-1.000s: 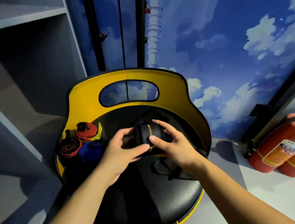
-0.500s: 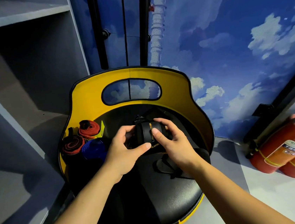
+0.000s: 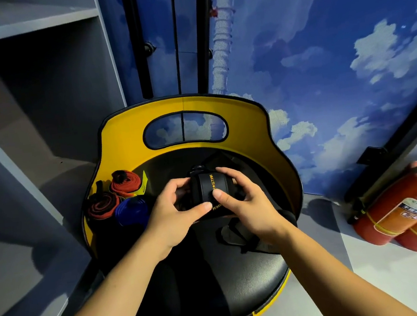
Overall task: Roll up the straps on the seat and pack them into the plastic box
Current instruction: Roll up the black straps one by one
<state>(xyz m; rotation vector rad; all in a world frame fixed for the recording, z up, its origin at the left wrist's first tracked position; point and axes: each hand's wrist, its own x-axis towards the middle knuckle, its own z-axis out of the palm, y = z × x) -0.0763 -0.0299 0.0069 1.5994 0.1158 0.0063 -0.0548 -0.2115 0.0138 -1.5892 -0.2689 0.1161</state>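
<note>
A black strap with yellow lettering (image 3: 209,189) is wound into a fat roll above the black seat cushion (image 3: 216,281). My left hand (image 3: 174,213) grips its left end, thumb under the roll. My right hand (image 3: 246,203) grips the right end, thumb pressed on the front of the roll. Its loose tail runs back across the seat behind my hands. Two red-and-black rolled straps (image 3: 124,184) (image 3: 102,206) and a blue rolled strap (image 3: 131,210) lie at the seat's left edge. Another unrolled black strap (image 3: 239,234) lies under my right wrist. No plastic box is in view.
The seat has a yellow backrest (image 3: 183,106) with a handle opening. Grey shelving (image 3: 26,100) stands to the left. Two red fire extinguishers (image 3: 411,210) lie on the floor at the right. A blue sky-painted wall is behind.
The roll has turned a little in my hands and grown tighter; the lettering now faces up. Both hands stayed on the roll, slightly further back on the seat.
</note>
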